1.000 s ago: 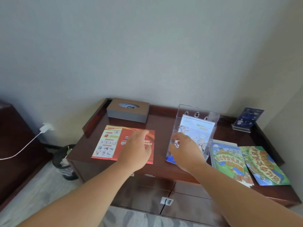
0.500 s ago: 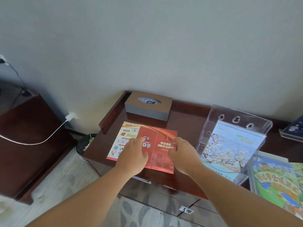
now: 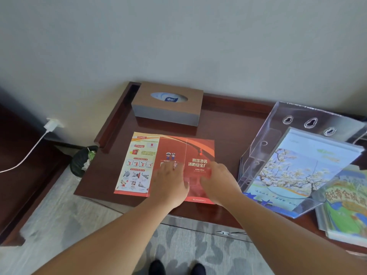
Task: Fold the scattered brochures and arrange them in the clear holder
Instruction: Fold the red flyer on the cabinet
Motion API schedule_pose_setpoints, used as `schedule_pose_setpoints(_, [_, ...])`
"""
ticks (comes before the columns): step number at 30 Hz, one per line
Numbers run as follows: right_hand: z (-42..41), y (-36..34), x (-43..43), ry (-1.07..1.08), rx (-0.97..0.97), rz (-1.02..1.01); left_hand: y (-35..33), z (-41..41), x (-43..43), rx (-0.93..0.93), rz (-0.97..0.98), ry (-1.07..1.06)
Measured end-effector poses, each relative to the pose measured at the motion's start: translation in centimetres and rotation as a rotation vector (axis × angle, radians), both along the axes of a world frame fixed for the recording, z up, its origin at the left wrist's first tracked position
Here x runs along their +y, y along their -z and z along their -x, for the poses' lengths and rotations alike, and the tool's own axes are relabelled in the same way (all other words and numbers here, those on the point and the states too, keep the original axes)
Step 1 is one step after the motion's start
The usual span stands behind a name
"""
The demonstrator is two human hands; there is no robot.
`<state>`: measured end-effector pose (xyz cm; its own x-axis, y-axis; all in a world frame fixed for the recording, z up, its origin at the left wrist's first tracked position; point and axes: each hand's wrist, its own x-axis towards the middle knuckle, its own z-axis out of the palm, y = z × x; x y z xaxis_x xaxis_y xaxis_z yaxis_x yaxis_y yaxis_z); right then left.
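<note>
1. The red brochure (image 3: pixel 139 163) lies unfolded and flat on the desk (image 3: pixel 228 126), at 6 o'clock from the tissue box (image 3: pixel 168 108).
2. The left hand (image 3: pixel 168 183) presses its middle panel, fingers straight and close together.
3. The right hand (image 3: pixel 217 181) lies flat on the right panel, fingers also together.
4. At 3 o'clock stands the clear holder (image 3: pixel 264 135), with a blossom brochure (image 3: pixel 294 171) inside.

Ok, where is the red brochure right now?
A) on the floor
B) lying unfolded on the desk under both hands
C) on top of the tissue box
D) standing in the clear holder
B: the red brochure lies flat and unfolded on the desk, with the left hand and the right hand resting on it.
</note>
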<state>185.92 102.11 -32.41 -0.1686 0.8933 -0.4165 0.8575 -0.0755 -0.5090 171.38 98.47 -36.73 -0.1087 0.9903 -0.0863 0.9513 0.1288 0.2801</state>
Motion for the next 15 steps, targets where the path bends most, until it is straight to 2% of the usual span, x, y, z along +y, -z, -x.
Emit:
schedule_pose_setpoints(4, [0.5, 0.5, 0.3, 0.042, 0.009, 0.025, 1.3, -0.1, 0.6, 0.091, 0.011, -0.031])
schedule_pose_setpoints(8, [1.1, 1.0, 0.1, 0.060, 0.019, 0.064, 2.2, -0.1, 0.7, 0.076, 0.117, -0.114])
schedule_pose_setpoints(15, [1.4, 1.9, -0.6, 0.040, 0.022, 0.059, 2.9, -0.6, 0.3, 0.060, 0.060, -0.127])
